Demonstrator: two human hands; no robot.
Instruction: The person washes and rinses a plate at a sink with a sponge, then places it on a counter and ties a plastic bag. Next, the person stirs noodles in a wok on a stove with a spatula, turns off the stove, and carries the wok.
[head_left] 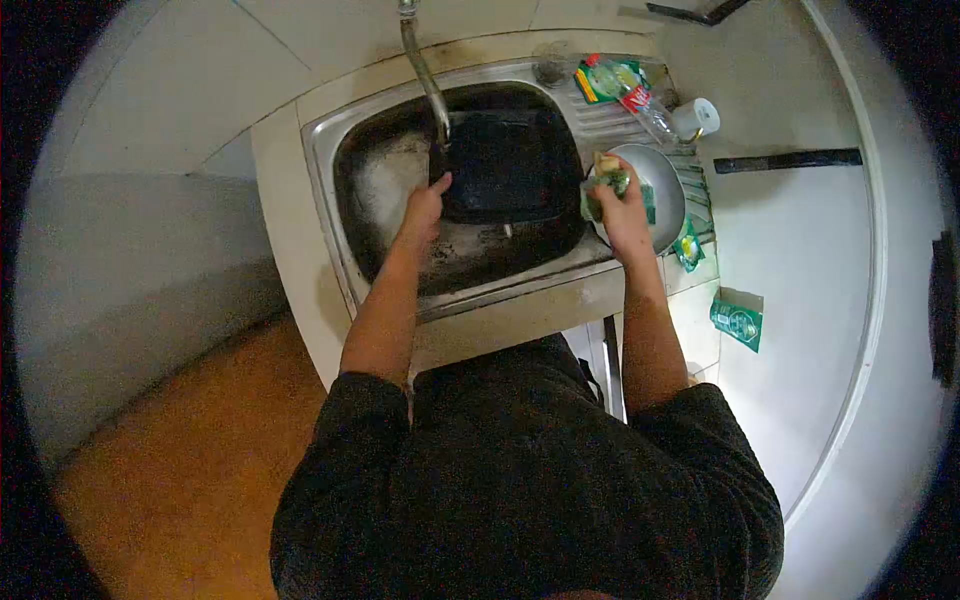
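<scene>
A black rectangular pan (505, 165) with rounded corners is inside the steel sink (385, 180). My left hand (425, 212) grips its left edge, thumb on top; the fingers beneath are hidden. At the right, my right hand (625, 210) is closed around a green and yellowish sponge (605, 188), held over a round metal bowl (668, 190) on the drainboard. Another flat green piece (648, 205), perhaps a scouring pad, lies in the bowl beside my fingers. The faucet spout (428, 80) hangs over the pan's left side.
Behind the bowl are a clear plastic bottle (650, 115) with a red label, a green and yellow packet (597, 85) and a white cup (697, 118). Green sachets (688, 247) lie near the bowl. A green pouch (737, 322) is farther right. A wall closes the right side.
</scene>
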